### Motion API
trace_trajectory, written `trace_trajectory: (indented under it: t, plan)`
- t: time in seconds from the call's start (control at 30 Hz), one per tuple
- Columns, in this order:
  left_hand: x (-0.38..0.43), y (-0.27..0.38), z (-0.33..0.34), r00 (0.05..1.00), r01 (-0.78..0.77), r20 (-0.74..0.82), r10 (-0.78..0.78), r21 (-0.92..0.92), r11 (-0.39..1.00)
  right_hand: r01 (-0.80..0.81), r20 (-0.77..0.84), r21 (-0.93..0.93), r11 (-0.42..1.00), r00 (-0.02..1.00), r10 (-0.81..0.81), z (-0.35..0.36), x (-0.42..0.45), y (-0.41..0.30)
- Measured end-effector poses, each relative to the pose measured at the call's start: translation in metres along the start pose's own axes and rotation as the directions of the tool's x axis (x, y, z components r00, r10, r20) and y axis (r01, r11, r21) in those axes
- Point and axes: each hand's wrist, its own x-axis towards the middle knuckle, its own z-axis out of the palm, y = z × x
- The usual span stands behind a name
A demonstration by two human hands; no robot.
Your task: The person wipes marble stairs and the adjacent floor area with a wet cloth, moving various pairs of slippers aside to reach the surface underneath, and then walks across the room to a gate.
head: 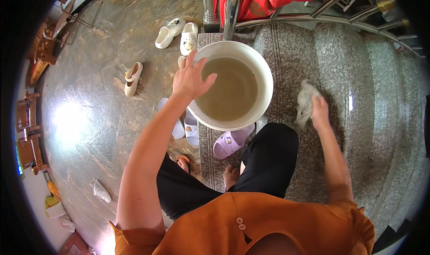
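Note:
A white plastic bucket (266,103) with murky brownish water in it stands on the lowest granite step (210,161). My left hand (191,75) rests on the bucket's left rim, its fingers spread and the thumb over the inside. Off to the right of the bucket, over the granite stairs (285,70), my right hand (319,112) grips a wet, greyish-white cloth (305,102). The cloth is slightly blurred. Whether it touches the stone, I cannot tell.
Lilac slides (226,144) lie just below the bucket. White clogs (188,36), pale slides (191,130) and a beige shoe (133,80) are on the floor at left. A metal stair railing (231,13) with red bags (265,3) behind it borders the steps. Wooden furniture (30,134) stands far left.

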Motion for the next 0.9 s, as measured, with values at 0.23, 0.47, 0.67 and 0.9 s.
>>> trace_trajectory:
  t: [0.23,0.47,0.67,0.9]
  plan:
    - [-0.012,-0.023,0.005,0.966,-0.091,-0.244,0.086,-0.008,0.996,-0.201,0.202,0.642,0.74,0.975,0.089,0.077,-0.061,-0.148]
    - [-0.038,0.011,-0.006,0.906,-0.121,-0.332,-0.262,-0.798,0.59,-0.27,0.653,0.347,0.898,0.757,-0.024,0.202,-0.012,-0.1]
    - [-0.049,0.033,-0.007,0.732,0.346,0.527,-0.433,-0.834,-0.43,0.535,0.482,-0.696,0.479,0.842,-0.241,0.29,0.012,-0.006]
    - [-0.038,0.048,0.007,0.584,0.467,0.721,-0.373,-0.674,-0.573,0.74,0.73,-0.672,0.024,0.657,0.186,0.293,0.042,0.031]
